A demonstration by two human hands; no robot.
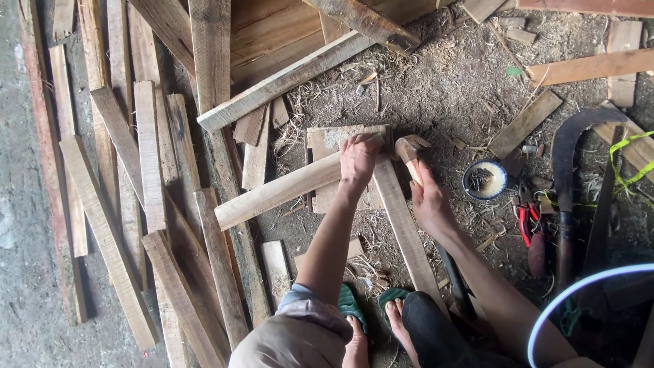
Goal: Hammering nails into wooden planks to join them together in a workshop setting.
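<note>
My left hand (357, 161) presses down on a pale wooden slat (276, 193) that lies crosswise over a longer plank (403, 228) running toward my feet. My right hand (428, 202) grips a wooden-handled hammer (411, 150), its head resting near the joint of the two pieces. A short flat board (325, 139) lies under the joint. My feet in green sandals (349, 304) stand at the plank's near end.
Many rough planks (146, 204) lie stacked on the left. A small round tin (484, 179) with nails sits to the right, beside red-handled pliers (525, 225) and a curved dark blade (565, 170). Sawdust and offcuts cover the ground.
</note>
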